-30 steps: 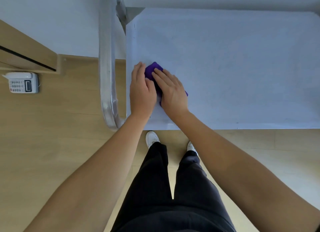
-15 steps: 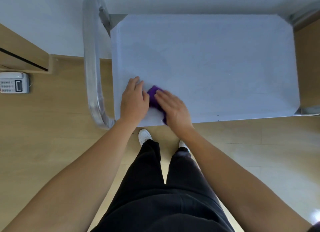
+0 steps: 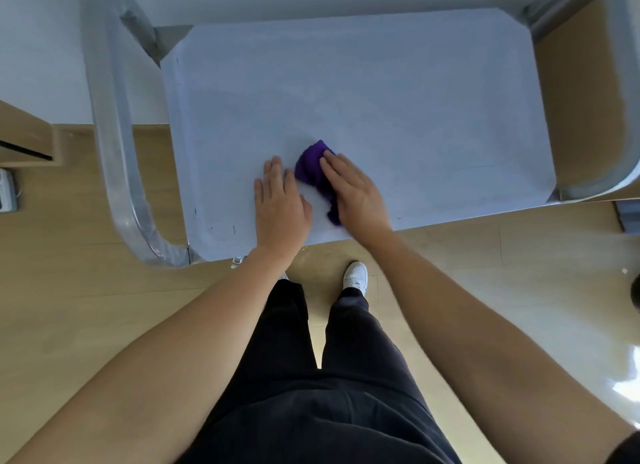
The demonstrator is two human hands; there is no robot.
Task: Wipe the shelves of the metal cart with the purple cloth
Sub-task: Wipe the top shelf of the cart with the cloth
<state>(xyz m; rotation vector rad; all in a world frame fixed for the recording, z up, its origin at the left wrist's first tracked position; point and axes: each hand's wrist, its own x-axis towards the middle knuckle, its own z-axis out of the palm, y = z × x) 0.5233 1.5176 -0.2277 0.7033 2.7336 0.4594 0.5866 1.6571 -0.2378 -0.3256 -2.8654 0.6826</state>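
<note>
Looking down from the head camera, the metal cart (image 3: 381,93) fills the upper half of the view, its pale top shelf seen flat from above. The purple cloth (image 3: 311,167) lies bunched on that shelf, near the cart's front edge and a little left of its middle.

The right hand (image 3: 358,195) lies over the right part of the cloth, fingers nearly straight and close together, pressing it down onto the shelf rather than curling round it. One purple fold shows past the fingertips and another beside the heel of the hand.

The left hand (image 3: 281,205) rests palm-down on the bare shelf just left of the cloth, fingers straight and together, holding nothing. Whether it touches the cloth I cannot tell.

A curved tubular handle (image 3: 114,145) runs along the cart's left end, and a second one (image 3: 620,93) bends round its right end.

Below the cart's front edge are a wooden floor (image 3: 86,307), black trousers (image 3: 329,377) and a white shoe (image 3: 356,276). Left of the cart, part of a wooden cabinet (image 3: 24,134) is cut off by the frame.
</note>
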